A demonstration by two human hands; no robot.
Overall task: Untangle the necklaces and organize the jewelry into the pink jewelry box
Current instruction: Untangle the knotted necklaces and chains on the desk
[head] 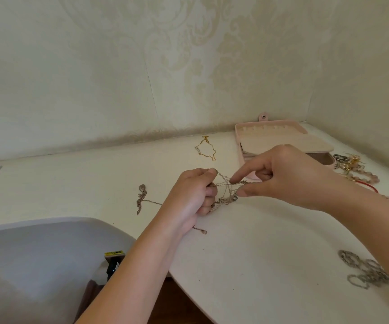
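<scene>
A knot of thin silver necklace chains (227,190) hangs stretched between my two hands just above the white table (247,242). My left hand (192,199) grips one side of the tangle with curled fingers. My right hand (282,178) has its forefinger and thumb hooked into the strands on the other side. One chain trails left to a small grey pendant (142,187), and a clasp end (203,231) lies below my left wrist. The pink jewelry box (280,139) lies open at the back right, partly behind my right hand.
A gold chain (206,148) lies near the back wall. Beaded and gold pieces (352,168) are heaped right of the box, beside a red cord (367,185). A silver link chain (364,270) sits front right. A grey chair (36,265) stands lower left.
</scene>
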